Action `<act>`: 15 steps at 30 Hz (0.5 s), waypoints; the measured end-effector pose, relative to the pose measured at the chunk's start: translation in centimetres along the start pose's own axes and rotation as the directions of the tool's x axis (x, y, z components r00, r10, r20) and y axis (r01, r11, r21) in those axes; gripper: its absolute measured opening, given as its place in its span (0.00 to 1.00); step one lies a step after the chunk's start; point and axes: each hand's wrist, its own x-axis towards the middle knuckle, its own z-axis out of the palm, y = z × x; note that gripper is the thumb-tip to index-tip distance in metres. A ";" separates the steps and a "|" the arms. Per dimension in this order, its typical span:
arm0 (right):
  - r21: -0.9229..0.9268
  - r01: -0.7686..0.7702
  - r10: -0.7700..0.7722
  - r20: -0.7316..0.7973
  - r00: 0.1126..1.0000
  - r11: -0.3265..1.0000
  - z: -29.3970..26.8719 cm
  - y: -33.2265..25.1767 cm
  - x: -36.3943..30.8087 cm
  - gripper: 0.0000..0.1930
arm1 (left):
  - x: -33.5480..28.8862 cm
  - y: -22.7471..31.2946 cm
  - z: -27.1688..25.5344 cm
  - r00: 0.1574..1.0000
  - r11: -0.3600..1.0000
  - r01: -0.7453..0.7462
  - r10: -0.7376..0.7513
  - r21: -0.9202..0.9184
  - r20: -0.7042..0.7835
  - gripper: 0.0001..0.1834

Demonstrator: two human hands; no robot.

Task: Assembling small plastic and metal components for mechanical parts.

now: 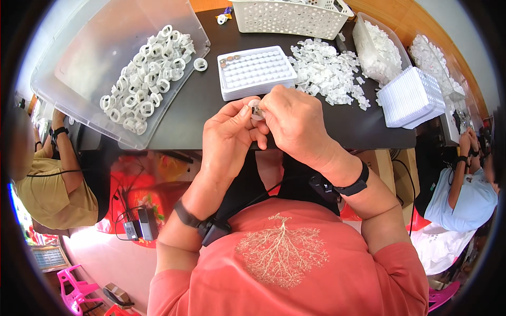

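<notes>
Just above the table's front edge, my left hand [227,138] pinches a small white plastic ring-shaped part [254,104] between thumb and fingers. My right hand [296,120] is closed against the same part from the right, its fingertips at the opening. Something small and dark shows inside the ring, but I cannot make out what it is. Directly beyond my hands lies a stack of white dimpled trays [258,90], with a few brownish round pieces [230,59] in the top one's far left corner. One loose white ring [200,64] sits left of the stack.
At left, a tilted clear plastic bin [87,63] holds a heap of white rings [150,79]. Small clear plastic pieces [328,71] lie heaped right of the trays. A white basket [290,20], a filled tub [377,50] and more stacked trays [412,99] stand around. People sit on both sides.
</notes>
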 end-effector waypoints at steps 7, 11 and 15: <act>0.332 -0.254 0.234 0.097 0.967 0.909 -0.3 -0.1 -0.2 0.03 | 0.0 0.1 0.3 1.000 1.000 0.015 -0.014 0.021 -0.028 0.15; 0.579 -0.520 0.405 0.327 0.854 0.628 -0.6 0.3 0.0 0.03 | -0.1 0.0 0.4 0.999 1.000 0.001 0.001 0.028 -0.041 0.14; 0.629 -0.470 0.434 0.224 0.873 0.619 0.2 -0.1 -0.2 0.04 | 0.0 0.0 0.6 0.998 0.999 -0.012 0.015 0.048 -0.061 0.14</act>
